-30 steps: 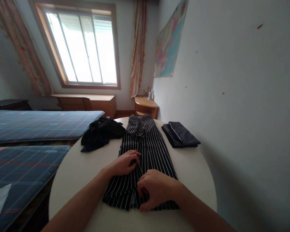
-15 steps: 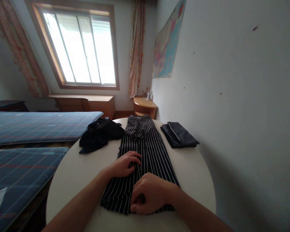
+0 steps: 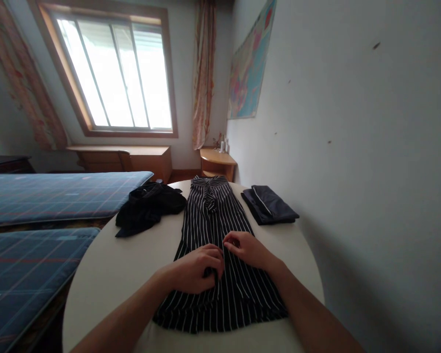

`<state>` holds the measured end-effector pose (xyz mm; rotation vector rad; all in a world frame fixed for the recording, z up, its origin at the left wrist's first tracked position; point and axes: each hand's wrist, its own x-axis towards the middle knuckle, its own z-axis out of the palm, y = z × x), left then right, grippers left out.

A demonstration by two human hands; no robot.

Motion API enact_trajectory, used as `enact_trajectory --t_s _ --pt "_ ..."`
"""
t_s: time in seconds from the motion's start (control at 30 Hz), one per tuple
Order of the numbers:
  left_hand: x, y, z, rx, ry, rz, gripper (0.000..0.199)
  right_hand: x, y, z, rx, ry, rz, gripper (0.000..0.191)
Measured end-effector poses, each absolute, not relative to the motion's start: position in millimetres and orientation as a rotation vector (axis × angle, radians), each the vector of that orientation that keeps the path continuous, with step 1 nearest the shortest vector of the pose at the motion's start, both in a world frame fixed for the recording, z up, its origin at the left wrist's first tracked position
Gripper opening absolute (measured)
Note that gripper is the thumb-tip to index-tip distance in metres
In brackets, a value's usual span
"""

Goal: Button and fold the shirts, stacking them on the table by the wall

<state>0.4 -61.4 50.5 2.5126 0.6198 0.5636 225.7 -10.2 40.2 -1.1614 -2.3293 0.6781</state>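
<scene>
A pair of black trousers (image 3: 206, 220) with white stripes lies lengthwise on the round white table (image 3: 95, 284), its gathered waist at the far edge and the wide hems towards me. My left hand (image 3: 200, 269) is closed on the cloth near the middle of the legs, with a bit of fabric raised under its curled fingers. Just beyond and to the right, my right hand (image 3: 248, 250) pinches the cloth between thumb and fingers. The two hands' fingertips are close together. What lies under my left fingers is partly hidden.
A crumpled black garment (image 3: 150, 206) sits at the table's left edge, and a folded dark garment (image 3: 270, 203) at the right. Two plaid mattresses (image 3: 59, 196) stand to the left. The wall (image 3: 371, 196) runs close on the right. A corner stand (image 3: 218, 157) is behind.
My right hand has moved away from me, from the hem up to mid-leg. My left hand has come slightly nearer and closed on the cloth. The near hems now lie spread wider.
</scene>
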Motion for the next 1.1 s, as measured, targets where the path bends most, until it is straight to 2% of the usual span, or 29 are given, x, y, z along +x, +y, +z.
enact_trajectory --t_s 0.1,0.23,0.57,0.73,0.9,1.1 --pt "7.5 -66.3 50.2 2.506 0.596 0.517 0.028 225.3 -10.6 36.5 -1.115 -2.382 0.642 0.022" --pt "12.6 -69.2 46.7 2.517 0.603 0.423 0.025 228.3 -9.8 35.2 -1.102 -2.455 0.641 0.030" --pt "15.2 -80.4 48.9 2.444 0.441 0.294 0.016 229.7 4.2 56.3 -1.157 -2.539 1.014 0.028" --pt "19.5 -81.9 48.7 2.477 0.418 0.322 0.015 200.9 53.0 57.3 -1.383 -2.401 0.607 0.025" --pt "17.7 -82.1 49.9 2.500 0.473 0.344 0.016 161.5 107.5 58.9 -1.616 -2.260 0.403 0.032" --pt "7.4 -75.5 47.7 2.570 0.697 0.354 0.031 127.7 155.0 55.9 -1.816 -2.192 0.196 0.043"
